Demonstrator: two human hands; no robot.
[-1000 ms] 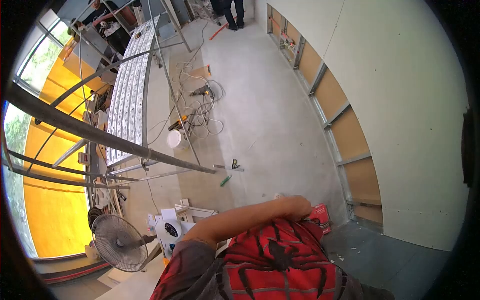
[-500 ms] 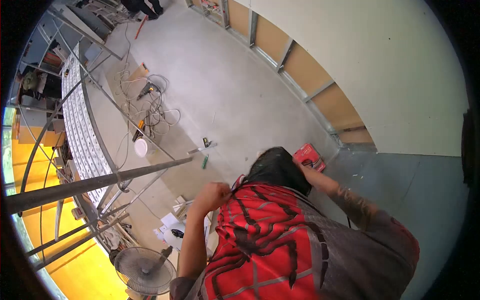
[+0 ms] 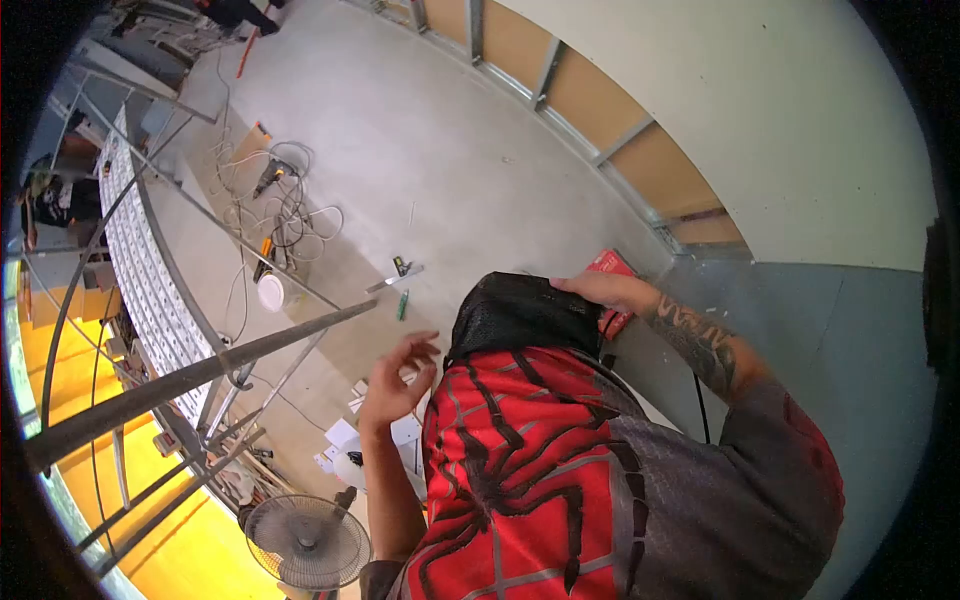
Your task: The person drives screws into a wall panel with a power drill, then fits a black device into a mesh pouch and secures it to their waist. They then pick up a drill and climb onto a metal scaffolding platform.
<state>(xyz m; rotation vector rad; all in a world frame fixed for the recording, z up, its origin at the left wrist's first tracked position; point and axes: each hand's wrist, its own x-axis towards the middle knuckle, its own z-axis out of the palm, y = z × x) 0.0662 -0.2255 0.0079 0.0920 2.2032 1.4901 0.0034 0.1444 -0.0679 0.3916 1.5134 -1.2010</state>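
The black bag (image 3: 525, 312), at the front of the red shirt (image 3: 545, 425), looks soft and light, probably best held by its edge, where the right hand (image 3: 605, 291) touches with grip I cannot tell, the left hand (image 3: 398, 385) being loosely open nearby.

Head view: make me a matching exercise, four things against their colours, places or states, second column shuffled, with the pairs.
Things:
1. Right hand
2. Bucket
3. Left hand
4. Box

Colours, places, states:
A. Red, partly hidden behind an arm or hand
B. Fingers bent, left of the black fabric in the picture
C. White, round-topped
D. Touching the black fabric

Pairs: 1-D, 2-C, 3-B, 4-A
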